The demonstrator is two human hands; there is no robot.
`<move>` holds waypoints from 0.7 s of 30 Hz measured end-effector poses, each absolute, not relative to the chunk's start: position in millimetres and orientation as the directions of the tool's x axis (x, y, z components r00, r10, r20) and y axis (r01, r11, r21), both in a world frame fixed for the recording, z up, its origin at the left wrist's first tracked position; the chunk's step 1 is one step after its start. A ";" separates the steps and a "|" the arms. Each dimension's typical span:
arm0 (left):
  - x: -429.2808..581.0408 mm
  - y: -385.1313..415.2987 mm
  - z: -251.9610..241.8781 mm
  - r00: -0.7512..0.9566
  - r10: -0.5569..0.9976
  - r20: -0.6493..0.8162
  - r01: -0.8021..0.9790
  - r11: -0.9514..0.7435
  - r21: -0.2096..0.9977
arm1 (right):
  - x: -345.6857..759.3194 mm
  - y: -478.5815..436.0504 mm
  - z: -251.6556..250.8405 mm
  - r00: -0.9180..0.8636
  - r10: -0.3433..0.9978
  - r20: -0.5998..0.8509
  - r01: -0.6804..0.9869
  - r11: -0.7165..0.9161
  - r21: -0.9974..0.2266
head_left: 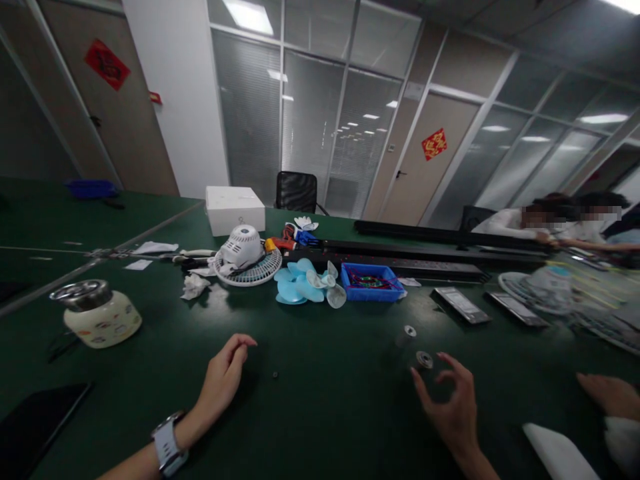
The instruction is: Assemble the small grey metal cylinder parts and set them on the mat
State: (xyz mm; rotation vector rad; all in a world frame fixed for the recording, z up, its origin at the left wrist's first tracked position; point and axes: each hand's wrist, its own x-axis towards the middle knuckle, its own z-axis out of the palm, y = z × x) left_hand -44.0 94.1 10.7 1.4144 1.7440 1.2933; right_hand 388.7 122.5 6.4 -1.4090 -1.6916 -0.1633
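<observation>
My left hand (226, 377), with a watch on its wrist, is over the table at centre left. Its fingers are curled together and nothing shows between them. A tiny dark part (275, 375) lies to its right. At the right, my right hand (453, 403) has thumb and fingers apart around the near side of a small metal cylinder (425, 360), with no clear grip on it. A second metal cylinder (409, 332) stands just behind. Light blue fan blades (300, 283), clear blades (330, 280) and a blue tray (373, 293) of wires lie farther back.
A cream pot (105, 323) and a dark tablet (43, 423) are at the left. Farther back are a white fan (245, 250), a white box (235, 210) and black rails (425, 263). Another person's hand (610, 397) is at far right, near a white object (560, 453).
</observation>
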 end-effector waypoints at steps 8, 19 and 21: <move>-43.5 91.2 20.1 -0.338 0.924 0.176 0.503 0.020 0.864 | 241.3 118.1 40.3 -0.682 0.690 0.243 0.581 0.713 -0.392; -48.1 90.9 20.4 -0.293 0.936 0.195 0.562 0.004 0.827 | 188.3 136.2 29.3 -0.675 0.707 0.211 0.535 0.666 -0.520; -48.8 91.6 18.8 -0.287 0.941 0.181 0.564 0.013 0.826 | 223.1 129.4 31.2 -0.636 0.723 0.272 0.539 0.667 -0.514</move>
